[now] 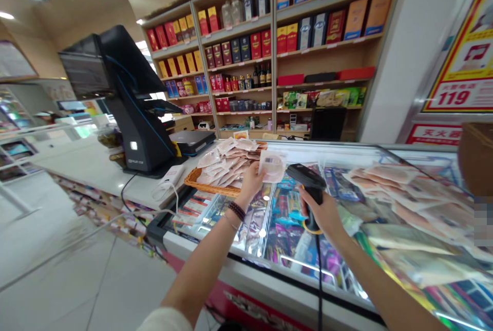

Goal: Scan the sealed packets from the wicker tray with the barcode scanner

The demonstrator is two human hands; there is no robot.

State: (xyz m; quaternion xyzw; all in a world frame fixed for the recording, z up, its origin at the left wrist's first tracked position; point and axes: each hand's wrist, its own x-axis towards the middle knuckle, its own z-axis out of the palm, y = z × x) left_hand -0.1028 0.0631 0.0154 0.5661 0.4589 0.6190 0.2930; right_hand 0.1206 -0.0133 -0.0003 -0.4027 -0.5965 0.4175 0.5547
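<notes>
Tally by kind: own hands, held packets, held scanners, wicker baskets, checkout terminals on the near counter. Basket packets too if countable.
Hands: 2, left hand and right hand
Held packet: 1
Held scanner: 1
Wicker basket: 1
Checkout terminal: 1
Total: 6
Basket packets overlap; can't be counted, so left out.

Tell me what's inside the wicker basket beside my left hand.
The basket holds a heap of flat packets in see-through wrapping. They cover its bottom, so anything beneath the pile can't be seen.
</notes>
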